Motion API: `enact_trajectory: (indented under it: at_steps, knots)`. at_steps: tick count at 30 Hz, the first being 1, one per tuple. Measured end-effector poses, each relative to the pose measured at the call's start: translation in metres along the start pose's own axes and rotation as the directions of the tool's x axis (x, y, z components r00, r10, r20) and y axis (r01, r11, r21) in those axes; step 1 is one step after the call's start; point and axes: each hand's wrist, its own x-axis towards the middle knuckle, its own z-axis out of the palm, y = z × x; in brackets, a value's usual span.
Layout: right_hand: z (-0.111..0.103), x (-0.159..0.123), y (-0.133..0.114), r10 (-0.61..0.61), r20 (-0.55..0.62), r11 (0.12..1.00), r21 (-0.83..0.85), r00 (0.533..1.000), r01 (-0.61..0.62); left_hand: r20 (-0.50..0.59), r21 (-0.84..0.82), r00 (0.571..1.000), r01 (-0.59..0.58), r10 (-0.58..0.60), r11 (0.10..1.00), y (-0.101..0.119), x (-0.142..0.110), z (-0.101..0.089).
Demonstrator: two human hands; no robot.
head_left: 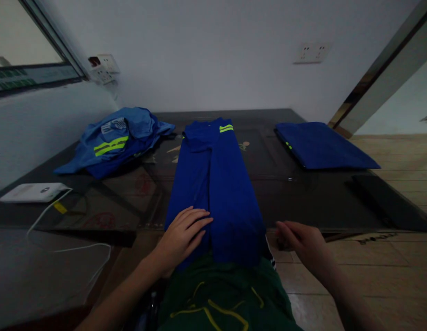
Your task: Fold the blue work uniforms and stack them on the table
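Observation:
A blue work jacket with yellow-green stripes near its far end lies in a long, narrow shape on the dark table. Its sides are folded inward, and its near end hangs over the table's front edge toward my lap. On the left part of the cloth, near that edge, my left hand rests flat with its fingers stretched out. My right hand hovers just right of the jacket, by the table edge and apart from the cloth. Its fingers are curled in, and nothing shows in them.
A crumpled pile of blue clothes lies at the back left of the table. A flat folded blue garment is at the right, behind a dark flat object. A white device with a cable sits at the left edge.

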Motion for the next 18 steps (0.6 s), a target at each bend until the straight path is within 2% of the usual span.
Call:
enact_trajectory:
  at_steps: [2,4,7,9,12,14,16,18]
  knots:
    - [0.007,-0.005,0.019,0.127,0.147,0.992,-0.007,0.981,-0.127,0.022,-0.011,1.000,0.022,-0.022,1.000,-0.002,0.021,-0.001]
    - [0.022,-0.011,0.028,0.150,0.225,0.981,0.087,0.963,-0.174,0.048,-0.017,0.997,0.054,-0.054,0.998,-0.008,0.047,-0.001]
    - [0.047,-0.014,0.030,0.176,0.230,0.926,0.292,0.957,-0.240,0.086,0.020,0.991,0.098,-0.100,0.995,-0.023,0.086,0.004]
    - [0.059,-0.013,0.029,0.225,0.227,0.863,0.405,0.947,-0.302,0.164,0.068,0.979,0.115,-0.125,0.991,-0.036,0.102,0.012]
    - [0.070,-0.009,0.030,0.250,0.265,0.765,0.536,0.931,-0.358,0.310,0.114,0.939,0.122,-0.152,0.986,-0.050,0.109,0.024]
    - [0.076,-0.007,0.032,0.237,0.283,0.729,0.580,0.929,-0.363,0.362,0.122,0.919,0.121,-0.158,0.985,-0.053,0.105,0.029]
    - [0.080,-0.007,0.036,0.228,0.291,0.751,0.555,0.929,-0.358,0.382,0.122,0.911,0.116,-0.155,0.986,-0.050,0.097,0.030]
    - [0.085,-0.008,0.041,0.212,0.293,0.821,0.464,0.932,-0.333,0.389,0.109,0.911,0.106,-0.141,0.988,-0.044,0.087,0.028]
